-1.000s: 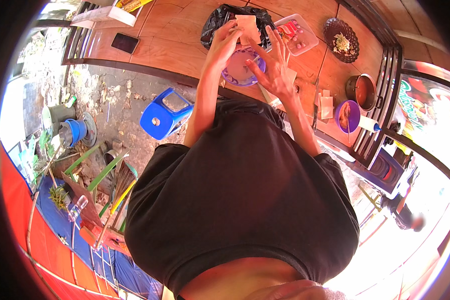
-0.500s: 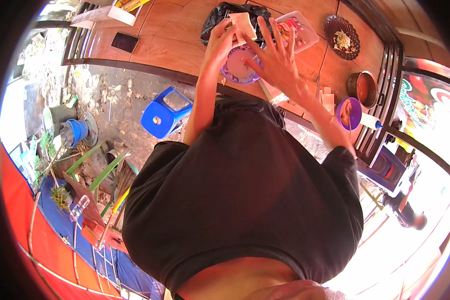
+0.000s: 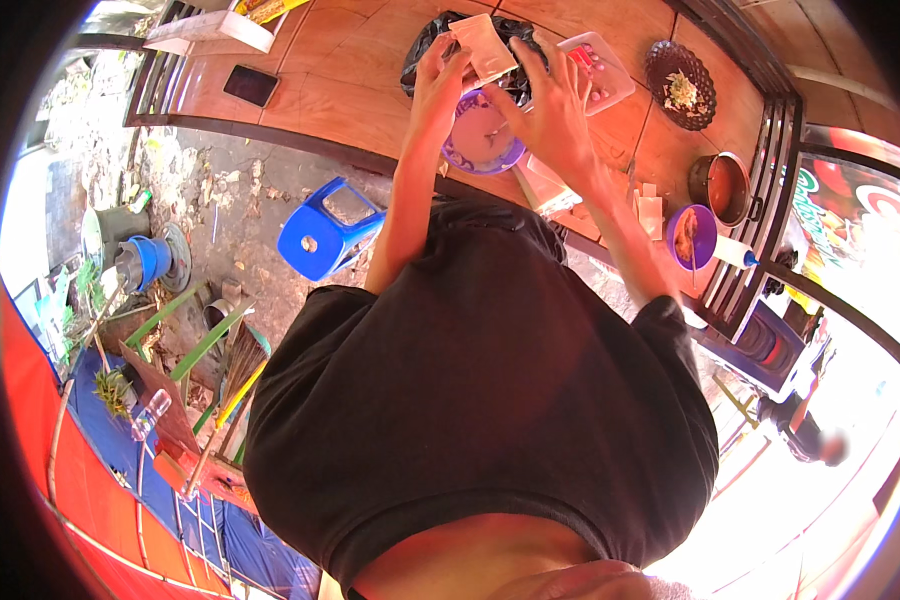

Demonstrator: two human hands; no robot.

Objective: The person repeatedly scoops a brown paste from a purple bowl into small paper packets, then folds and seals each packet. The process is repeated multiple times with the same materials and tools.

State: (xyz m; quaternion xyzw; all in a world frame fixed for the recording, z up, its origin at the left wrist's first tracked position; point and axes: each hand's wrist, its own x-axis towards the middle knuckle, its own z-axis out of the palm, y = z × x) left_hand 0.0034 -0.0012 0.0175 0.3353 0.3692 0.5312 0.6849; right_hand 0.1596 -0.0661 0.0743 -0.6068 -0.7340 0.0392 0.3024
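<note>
Above the table, my left hand (image 3: 438, 88) is closed on the left side of a pale, flat square sheet (image 3: 484, 48) that looks like dough or pastry. On its other side, my right hand (image 3: 555, 115) has thumb and index finger at the lower and right edges, bracketing a corner. Just below the sheet is a purple-patterned bowl (image 3: 453, 155) of milky, pinkish liquid with a utensil in it. Behind the hands lies a black plastic bag (image 3: 422, 62). A light tray (image 3: 620, 75) with pinkish pieces and a red packet sits beside my right fingers.
A dark plate (image 3: 660, 70) of shredded food, a pot (image 3: 705, 185), a purple bowl (image 3: 705, 243) and a white bottle (image 3: 732, 250) stand to the right. Pale squares (image 3: 650, 215) lie near my right forearm. Left are a phone (image 3: 251, 86) and a blue stool (image 3: 310, 243).
The sheet has turned and shows more of its flat face. My right hand's spread fingers have drawn in around its edge. Left hand stays on the sheet.
</note>
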